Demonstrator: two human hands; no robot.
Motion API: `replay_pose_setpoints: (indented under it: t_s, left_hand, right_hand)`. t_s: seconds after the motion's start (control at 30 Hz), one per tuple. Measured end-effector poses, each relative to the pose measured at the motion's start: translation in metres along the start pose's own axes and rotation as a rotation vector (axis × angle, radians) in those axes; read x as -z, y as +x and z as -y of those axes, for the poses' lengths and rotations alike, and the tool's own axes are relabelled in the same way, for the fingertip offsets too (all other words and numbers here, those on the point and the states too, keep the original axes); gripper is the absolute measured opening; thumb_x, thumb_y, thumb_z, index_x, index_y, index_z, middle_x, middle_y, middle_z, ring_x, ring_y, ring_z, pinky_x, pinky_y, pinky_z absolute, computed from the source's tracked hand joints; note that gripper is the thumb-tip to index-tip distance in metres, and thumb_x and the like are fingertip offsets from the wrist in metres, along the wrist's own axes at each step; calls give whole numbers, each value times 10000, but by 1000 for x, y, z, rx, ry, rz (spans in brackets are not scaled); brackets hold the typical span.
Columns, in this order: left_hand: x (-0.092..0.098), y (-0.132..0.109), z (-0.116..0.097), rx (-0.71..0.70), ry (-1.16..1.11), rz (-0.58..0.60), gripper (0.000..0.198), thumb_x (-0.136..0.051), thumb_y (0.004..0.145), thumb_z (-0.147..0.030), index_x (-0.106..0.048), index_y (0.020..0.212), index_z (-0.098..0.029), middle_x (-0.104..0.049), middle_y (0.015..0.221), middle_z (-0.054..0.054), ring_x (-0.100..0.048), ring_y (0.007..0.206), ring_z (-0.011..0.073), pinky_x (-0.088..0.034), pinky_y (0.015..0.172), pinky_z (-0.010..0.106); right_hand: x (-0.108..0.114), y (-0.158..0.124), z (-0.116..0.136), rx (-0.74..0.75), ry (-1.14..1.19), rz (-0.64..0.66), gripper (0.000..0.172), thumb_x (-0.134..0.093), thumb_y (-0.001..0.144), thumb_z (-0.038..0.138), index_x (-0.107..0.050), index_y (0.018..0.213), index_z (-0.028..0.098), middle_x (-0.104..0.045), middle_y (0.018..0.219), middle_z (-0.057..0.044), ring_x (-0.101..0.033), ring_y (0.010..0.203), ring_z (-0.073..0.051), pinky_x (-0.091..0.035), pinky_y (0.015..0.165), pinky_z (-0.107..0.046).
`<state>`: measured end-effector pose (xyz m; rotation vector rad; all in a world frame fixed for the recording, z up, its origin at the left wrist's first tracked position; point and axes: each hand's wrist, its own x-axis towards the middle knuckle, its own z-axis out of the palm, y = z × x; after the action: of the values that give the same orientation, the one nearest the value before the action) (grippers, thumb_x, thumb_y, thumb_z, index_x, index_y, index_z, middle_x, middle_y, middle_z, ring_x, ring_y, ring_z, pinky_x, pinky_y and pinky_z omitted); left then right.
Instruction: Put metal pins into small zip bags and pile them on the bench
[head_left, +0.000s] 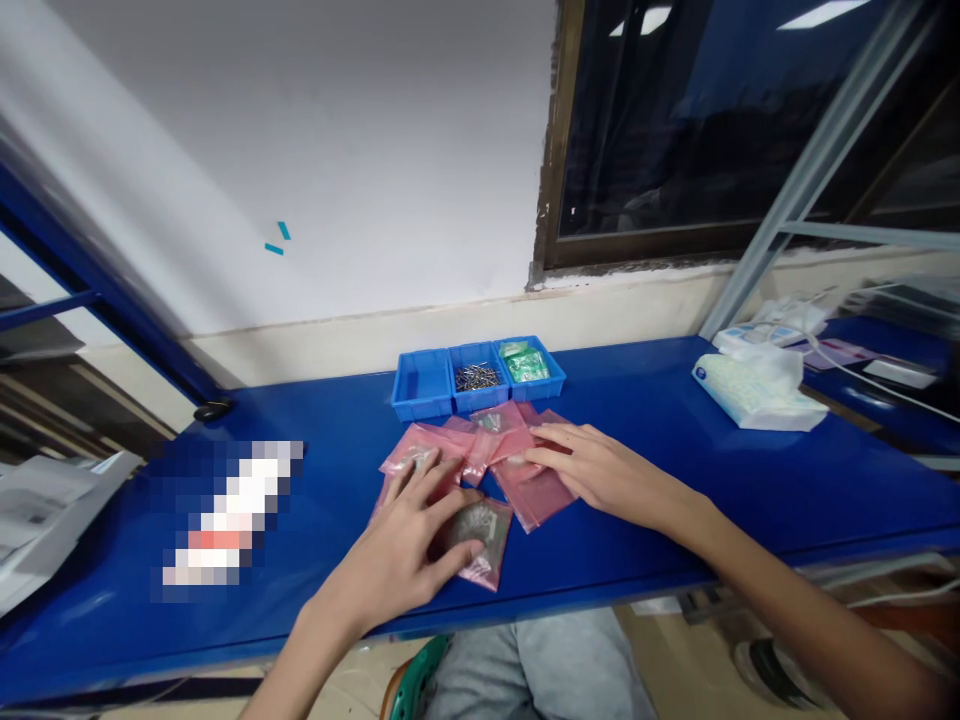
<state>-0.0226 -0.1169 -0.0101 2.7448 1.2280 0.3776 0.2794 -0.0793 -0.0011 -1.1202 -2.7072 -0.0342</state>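
Several pink see-through bags [529, 492] lie overlapping on the blue table [622, 400], some with dark flat items inside. My left hand [415, 535] rests on the bags at the left with its fingers spread; its thumb and a finger touch a bag with a grey-green item [484, 535] near the table's front edge. On the right side of the pile, my right hand [589, 468] reaches in from the right, fingers apart and fingertips on the pink bags. Neither hand is closed round a bag.
Behind the bags stand three joined blue bins: one bare [424, 380], one with small metal parts [478, 377], one with green packets [527, 364]. A tissue pack [761, 388] lies at right, white papers [52, 510] at left, and a blurred-out patch [232, 515] beside them.
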Motion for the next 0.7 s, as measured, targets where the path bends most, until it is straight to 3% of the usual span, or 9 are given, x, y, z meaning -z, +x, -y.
replay_pose_setpoints:
  t_s: [0.13, 0.27, 0.4, 0.5, 0.7]
  left_hand:
    - [4, -2, 8, 28, 18, -6, 511, -508, 985, -503, -452, 1471, -355, -332, 1600, 59, -249, 1496, 336, -269, 1181, 621]
    - [3, -6, 16, 95, 70, -7, 596, -497, 981, -539, -337, 1531, -377, -263, 1633, 49, -176, 1512, 363, -192, 1178, 673]
    - [-6, -9, 13, 138, 89, 25, 614, -447, 996, -554, -263, 1556, -381, -176, 1656, 47, -148, 1516, 365, -208, 1170, 670]
    - [-11, -9, 8, 150, 107, 5, 639, -429, 1007, -543, -192, 1575, -371, -144, 1662, 57, -141, 1518, 358, -211, 1174, 657]
    - [-9, -9, 6, 105, 98, -32, 544, -480, 992, -525, -374, 1510, -397, -159, 1659, 74, -160, 1507, 402, -220, 1144, 698]
  right_hand:
    - [3, -3, -7, 17, -11, 4, 452, -470, 957, 105, -569, 1345, 315, -505, 1485, -94, -422, 1410, -287, -424, 1070, -511]
    - [6, -1, -21, 6, 84, 86, 370, -591, 950, 329, -587, 1319, 307, -397, 1577, -79, -280, 1486, -331, -374, 1098, -586]
    - [2, 4, -27, -24, 225, 160, 508, -643, 894, 495, -560, 1357, 305, -371, 1593, -72, -214, 1506, -347, -285, 1147, -624]
    - [-2, 6, -21, -34, 240, 142, 555, -658, 872, 532, -560, 1344, 258, -374, 1587, -98, -189, 1513, -345, -250, 1177, -599]
    - [2, 6, -2, -40, 173, 59, 535, -688, 865, 448, -555, 1330, 221, -457, 1510, -124, -259, 1487, -348, -253, 1194, -562]
